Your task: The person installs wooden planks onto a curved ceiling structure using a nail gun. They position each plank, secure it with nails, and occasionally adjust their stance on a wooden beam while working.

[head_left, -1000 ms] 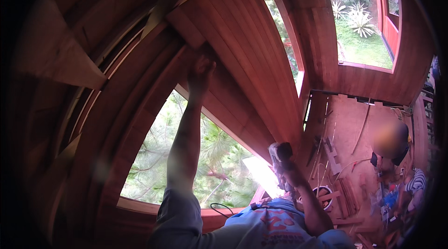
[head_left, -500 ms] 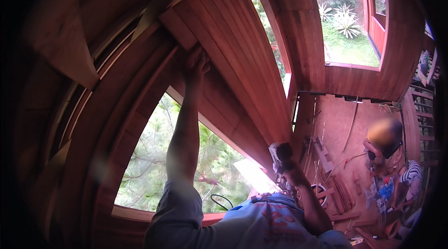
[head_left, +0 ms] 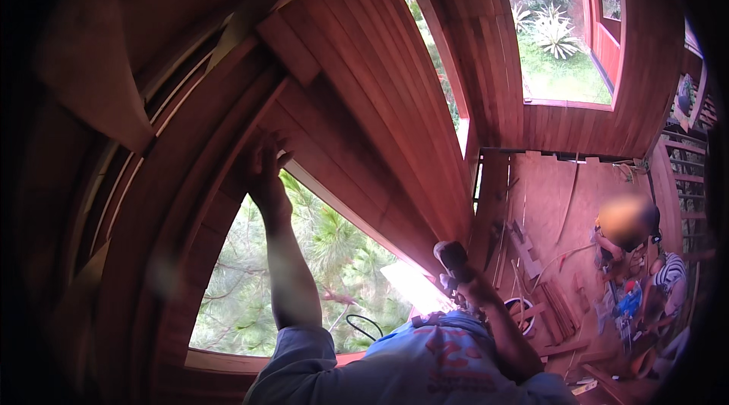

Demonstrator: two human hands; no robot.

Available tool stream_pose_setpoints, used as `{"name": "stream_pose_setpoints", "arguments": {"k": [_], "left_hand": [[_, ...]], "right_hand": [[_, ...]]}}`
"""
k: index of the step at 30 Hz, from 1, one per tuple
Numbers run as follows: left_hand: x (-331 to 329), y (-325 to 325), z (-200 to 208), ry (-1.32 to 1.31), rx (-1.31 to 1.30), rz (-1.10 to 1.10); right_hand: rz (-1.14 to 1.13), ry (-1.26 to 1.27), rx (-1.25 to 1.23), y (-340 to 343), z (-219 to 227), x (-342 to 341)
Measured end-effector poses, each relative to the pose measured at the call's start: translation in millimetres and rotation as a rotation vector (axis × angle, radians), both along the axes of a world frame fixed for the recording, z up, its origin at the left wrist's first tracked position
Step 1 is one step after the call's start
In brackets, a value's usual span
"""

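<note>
My left hand is raised to the corner where the wall planks meet the upright red-brown boards, just above the big window opening. Its fingers are apart and nothing shows in them; whether they touch the wood I cannot tell. Lower down, in front of my body, my right hand is closed round a dark-headed hand tool, whose exact kind is unclear. The tool's head points up beside the lower end of the slanting planks. A shorter board sits at the upper end of the planking.
At the right, a person crouches on the wooden floor, and a second person in a striped sleeve is close by. Loose boards and a round bucket lie near my right arm. A second window opens at the back.
My left hand has come down and left from the shorter board's lower end to the corner above the window. My right hand keeps the tool, its head tilted slightly differently.
</note>
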State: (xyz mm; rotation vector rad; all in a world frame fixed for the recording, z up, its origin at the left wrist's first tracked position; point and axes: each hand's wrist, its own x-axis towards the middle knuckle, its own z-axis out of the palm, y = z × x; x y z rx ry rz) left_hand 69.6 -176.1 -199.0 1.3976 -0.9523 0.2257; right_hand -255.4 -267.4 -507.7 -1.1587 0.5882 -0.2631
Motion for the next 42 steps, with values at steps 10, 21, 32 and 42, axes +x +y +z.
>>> {"name": "stream_pose_setpoints", "arguments": {"k": [10,21,32,42], "left_hand": [[-0.2,46.3,20.5,0.284,-0.179,-0.263],[-5.2,43.8,24.1,0.277,-0.154,-0.240],[-16.2,51.6,26.3,0.355,-0.126,-0.153],[-70.0,95.7,9.1,-0.056,-0.003,0.165]], "right_hand": [[0.017,0.003,0.008,12.5,2.1,19.7],[0.082,0.031,-0.025,24.8,-20.3,28.6],[0.079,0.053,-0.003,32.5,-20.4,-16.5],[0.060,0.135,-0.056,30.1,-70.1,-74.3]]}}
